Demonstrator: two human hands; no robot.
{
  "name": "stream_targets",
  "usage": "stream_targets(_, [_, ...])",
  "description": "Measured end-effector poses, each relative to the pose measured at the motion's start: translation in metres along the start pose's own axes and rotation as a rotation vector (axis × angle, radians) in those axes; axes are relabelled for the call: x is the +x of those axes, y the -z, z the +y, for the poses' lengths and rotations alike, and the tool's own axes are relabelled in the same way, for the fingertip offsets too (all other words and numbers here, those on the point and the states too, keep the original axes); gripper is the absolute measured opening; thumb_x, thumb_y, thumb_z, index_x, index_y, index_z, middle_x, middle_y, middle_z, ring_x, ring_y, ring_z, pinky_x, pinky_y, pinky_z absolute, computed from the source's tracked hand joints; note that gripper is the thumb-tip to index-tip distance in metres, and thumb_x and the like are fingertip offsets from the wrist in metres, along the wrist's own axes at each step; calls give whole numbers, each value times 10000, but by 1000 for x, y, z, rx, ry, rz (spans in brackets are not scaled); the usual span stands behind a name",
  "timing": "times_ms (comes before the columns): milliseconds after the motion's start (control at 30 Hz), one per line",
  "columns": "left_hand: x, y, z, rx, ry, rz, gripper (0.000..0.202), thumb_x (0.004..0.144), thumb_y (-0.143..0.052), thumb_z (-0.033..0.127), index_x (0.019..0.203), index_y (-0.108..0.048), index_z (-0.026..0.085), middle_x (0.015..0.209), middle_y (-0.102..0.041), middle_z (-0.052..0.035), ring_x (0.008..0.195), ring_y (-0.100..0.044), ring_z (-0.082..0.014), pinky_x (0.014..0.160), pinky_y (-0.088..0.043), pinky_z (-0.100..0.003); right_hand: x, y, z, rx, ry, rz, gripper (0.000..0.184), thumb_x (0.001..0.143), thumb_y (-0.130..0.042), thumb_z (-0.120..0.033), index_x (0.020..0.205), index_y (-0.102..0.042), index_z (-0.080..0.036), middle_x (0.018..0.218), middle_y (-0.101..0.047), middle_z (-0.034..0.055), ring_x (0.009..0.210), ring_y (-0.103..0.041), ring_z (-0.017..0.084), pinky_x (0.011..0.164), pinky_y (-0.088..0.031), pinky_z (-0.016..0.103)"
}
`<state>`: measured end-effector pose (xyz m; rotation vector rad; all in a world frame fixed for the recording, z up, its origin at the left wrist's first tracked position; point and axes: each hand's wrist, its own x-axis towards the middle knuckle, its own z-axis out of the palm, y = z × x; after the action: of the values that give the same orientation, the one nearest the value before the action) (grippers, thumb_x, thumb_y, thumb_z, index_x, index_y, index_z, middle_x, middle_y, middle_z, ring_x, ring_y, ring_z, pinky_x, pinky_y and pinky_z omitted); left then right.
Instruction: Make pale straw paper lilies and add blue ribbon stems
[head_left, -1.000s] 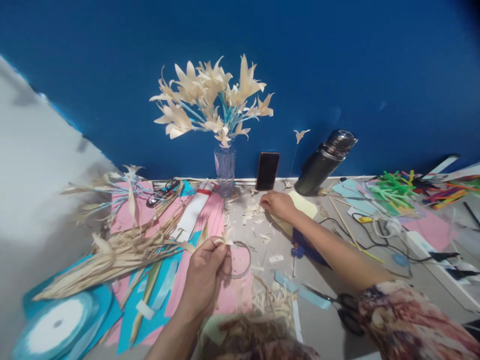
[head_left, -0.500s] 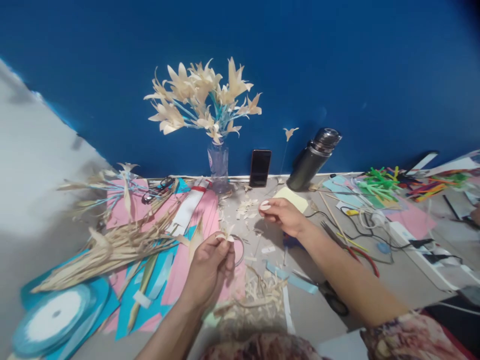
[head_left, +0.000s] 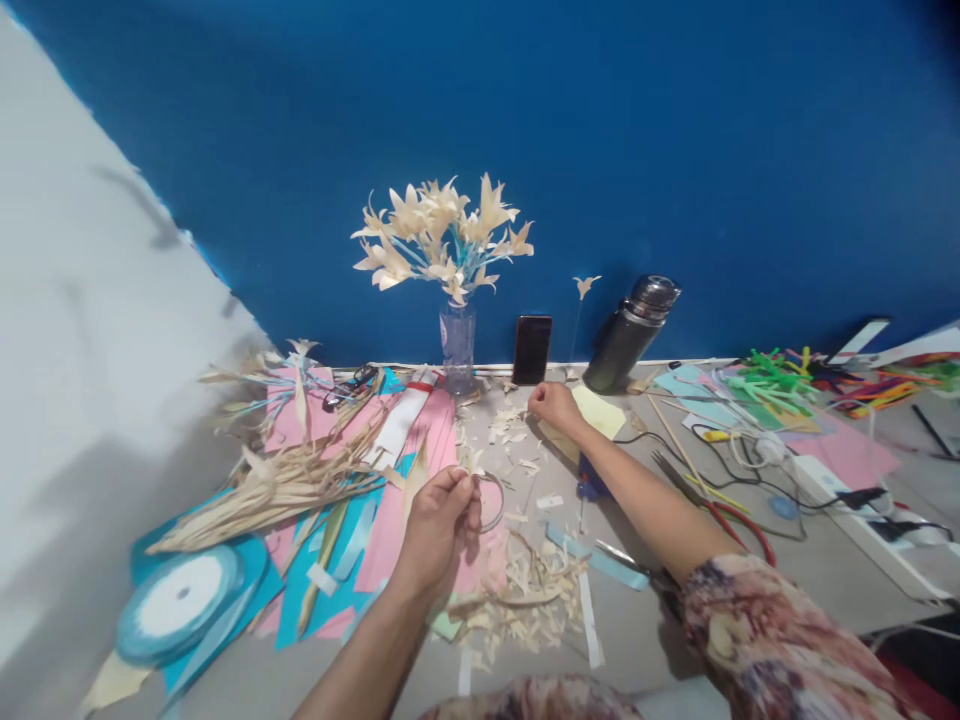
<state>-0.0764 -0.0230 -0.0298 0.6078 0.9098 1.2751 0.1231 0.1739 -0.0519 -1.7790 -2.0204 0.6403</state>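
My left hand (head_left: 441, 520) is pinching a small pale flower (head_left: 470, 466), its petals pointing away from me. My right hand (head_left: 557, 408) is sitting farther out, to the flower's right, just beside pale scraps (head_left: 508, 425); whether it is holding anything, I cannot tell.

The right hand (head_left: 553, 408), raised with a pale petal earlier, is back down beside scattered scraps (head_left: 510, 426) (the petal seems hidden now).

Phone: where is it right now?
Head view, just right of centre: the phone stands upright by the blue wall, between the clear bottle and the flask, just beyond the right hand.
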Motion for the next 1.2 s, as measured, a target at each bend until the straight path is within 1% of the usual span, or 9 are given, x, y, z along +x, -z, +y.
stream_targets(100, [1, 4, 2, -20, 13, 26, 363, 799, -766, 445, 787, -509, 189, 492, -503, 78, 360, -375, -60, 305, -319, -150, 2, 0, 5, -15, 23, 17, 238, 954, -655, -321, 1115, -669, -147, 1068, -703, 61, 924, -679, 190, 839, -568, 385])
stream_targets(200, [1, 6, 3, -50, 36, 22, 358, 788, -778, 435, 790, -522, 184, 491, -500, 76, 373, -371, -56, 321, -313, -140, 3, 1, 9, -14, 70, 26, 117, 861, -665, -184, 955, -732, -172, 883, -741, 25, 828, -673, 168, 804, -516, 298])
stream_targets(267, [0, 6, 3, -65, 42, 18, 355, 790, -779, 432, 787, -527, 181, 490, -502, 74, 375, -368, -51, 337, -318, -140, 4, 2, 11, -11, 91, 27, 140, 808, -636, -147, 870, -754, -191, 826, -755, 15, 792, -672, 166, 747, -483, 257])
stream_targets(333, [-1, 6, 4, -74, 52, 20, 359, 784, -784, 434, 785, -531, 180, 490, -505, 73, 376, -370, -49, 348, -324, -144, 5, 2, 12, -4, 103, 28, 152, 793, -614, -157, 825, -759, -191, 798, -760, 15, 761, -671, 169, 698, -459, 244])
stream_targets(467, [-2, 6, 5, -74, 88, 21, 378, 771, -791, 453, 789, -529, 181, 490, -506, 68, 378, -373, -55, 340, -288, -151, 8, 0, 16, 34, 125, 24, 165, 778, -606, -165, 814, -767, -174, 771, -759, 24, 709, -661, 163, 663, -439, 234])
stream_targets(633, [-2, 5, 7, -71, 122, 25, 383, 775, -788, 460, 788, -526, 181, 496, -507, 68, 380, -371, -53, 349, -282, -159, 11, -4, 20, 102, 145, 20, 203, 780, -596, -167, 865, -780, -167, 769, -762, 24, 686, -655, 158, 661, -449, 233])
stream_targets(933, [-1, 3, 8, -67, 114, 39, 394, 754, -806, 459, 787, -527, 182, 490, -495, 75, 379, -365, -51, 352, -292, -157, 9, -6, 20, 219, 196, 40, 194, 771, -601, -192, 868, -767, -165, 819, -766, 36, 673, -647, 155, 675, -473, 246])
stream_targets(1067, [-1, 4, 8, -60, 117, 44, 412, 740, -815, 474, 777, -526, 182, 481, -492, 74, 373, -365, -52, 351, -300, -160, 10, -11, 21, 282, 185, 28, 194, 791, -564, -190, 843, -749, -158, 759, -758, 34, 649, -651, 154, 639, -483, 238])
stream_targets(1200, [0, 7, 6, -70, 107, 41, 393, 757, -808, 458, 780, -529, 182, 483, -493, 72, 375, -361, -52, 351, -295, -161, 10, -15, 23, 331, 164, 7, 185, 823, -546, -215, 779, -717, -160, 700, -747, 33, 553, -618, 137, 572, -474, 236])
